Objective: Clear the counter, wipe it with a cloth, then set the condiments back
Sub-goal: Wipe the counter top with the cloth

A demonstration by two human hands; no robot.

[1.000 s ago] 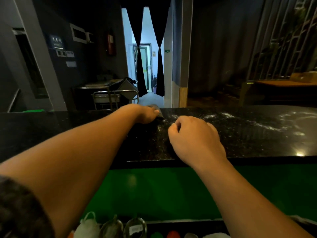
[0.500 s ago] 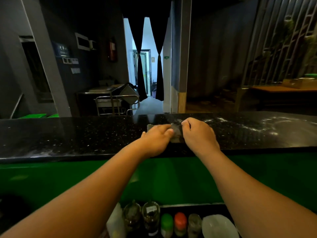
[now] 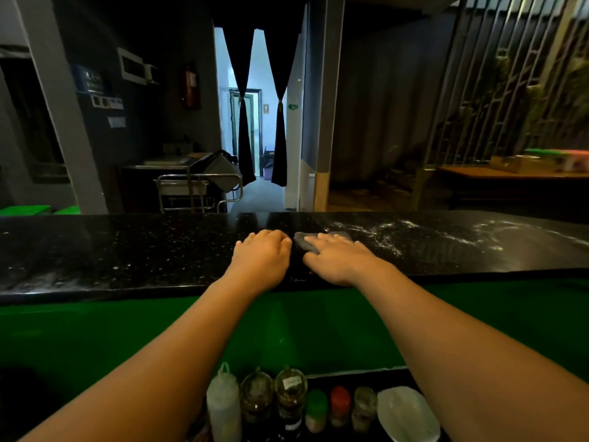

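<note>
While my right hand (image 3: pixel 338 260) lies flat, fingers straight, pressing the cloth (image 3: pixel 304 242) to the counter (image 3: pixel 127 250), my left hand (image 3: pixel 261 256) rests just beside it, loosely curled, holding nothing. Wiping looks under way; the next move calls for pushing the cloth rightward through the smears (image 3: pixel 382 237). Condiments (image 3: pixel 290 400) sit below my forearms

I see the counter (image 3: pixel 127 250) as polished black stone, speckled and glossy, with dull whitish smears toward its right. The cloth (image 3: pixel 302 243) looks grey and matt. The panel (image 3: pixel 95 339) below shines smooth green. The bottle (image 3: pixel 223 406) is cloudy plastic, the jars (image 3: pixel 257 400) clear glass, the trolley (image 3: pixel 199 178) bare metal.
</note>
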